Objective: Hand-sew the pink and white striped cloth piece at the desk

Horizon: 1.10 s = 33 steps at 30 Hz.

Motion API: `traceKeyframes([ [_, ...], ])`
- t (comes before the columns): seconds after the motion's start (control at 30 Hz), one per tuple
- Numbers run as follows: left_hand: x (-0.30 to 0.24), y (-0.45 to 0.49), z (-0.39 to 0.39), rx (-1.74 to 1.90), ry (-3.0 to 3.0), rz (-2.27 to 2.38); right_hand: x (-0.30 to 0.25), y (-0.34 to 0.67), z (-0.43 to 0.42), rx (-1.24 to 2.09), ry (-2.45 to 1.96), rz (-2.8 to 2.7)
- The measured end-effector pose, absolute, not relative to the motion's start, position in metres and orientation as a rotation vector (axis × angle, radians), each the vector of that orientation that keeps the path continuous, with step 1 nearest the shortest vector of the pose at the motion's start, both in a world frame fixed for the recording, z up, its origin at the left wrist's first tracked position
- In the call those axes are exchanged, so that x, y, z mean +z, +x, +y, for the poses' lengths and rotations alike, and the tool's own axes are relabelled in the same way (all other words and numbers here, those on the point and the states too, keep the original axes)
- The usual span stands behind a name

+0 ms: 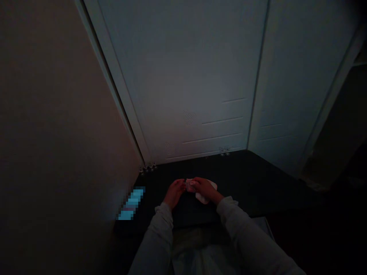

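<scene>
In the dim head view, my right hand (pixel 204 188) is closed on a small pale pinkish piece (pixel 189 186), pinched between thumb and fingers. It is too dark to tell what kind of thing this is. Close beside it, my left hand (pixel 175 191) has its fingers curled in toward the same piece; what its fingertips hold, if anything, I cannot make out. Below and behind my right hand lies a white item (pixel 202 199) with rounded edges, partly covered by the hand and wrist. Both hands are over a dark tabletop (pixel 237 179).
A lit, pixelated panel (pixel 132 204) lies at the table's left side. Small shiny objects (pixel 148 168) stand in the back left corner, and more (pixel 225 151) at the back edge. White panels (pixel 186 76) rise behind the table; a wall (pixel 57 133) borders it on the left.
</scene>
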<state>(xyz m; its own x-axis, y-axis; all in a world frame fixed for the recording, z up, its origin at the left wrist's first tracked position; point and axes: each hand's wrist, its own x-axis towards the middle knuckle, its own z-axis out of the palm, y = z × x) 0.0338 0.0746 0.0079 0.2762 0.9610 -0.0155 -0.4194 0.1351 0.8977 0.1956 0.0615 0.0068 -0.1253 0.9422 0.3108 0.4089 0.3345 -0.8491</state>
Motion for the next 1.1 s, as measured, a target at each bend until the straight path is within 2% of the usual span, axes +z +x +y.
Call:
traceKeyframes([
  [0.5, 0.015, 0.033, 0.069, 1.025, 1.011, 0.67, 0.008, 0.201, 0.064, 0.938, -1.15, -1.572],
  [0.83, 0.01, 0.03, 0.074, 1.036, 1.009, 0.61, 0.012, 0.202, 0.061, 1.004, -1.274, -1.472],
  [0.97, 0.007, 0.031, 0.075, 1.05, 1.019, 0.626, 0.007, 0.202, 0.066, 1.066, -1.098, -1.38],
  [1.1, 0.007, 0.031, 0.075, 1.043, 1.025, 0.694, 0.001, 0.199, 0.073, 1.267, -0.922, -1.228],
])
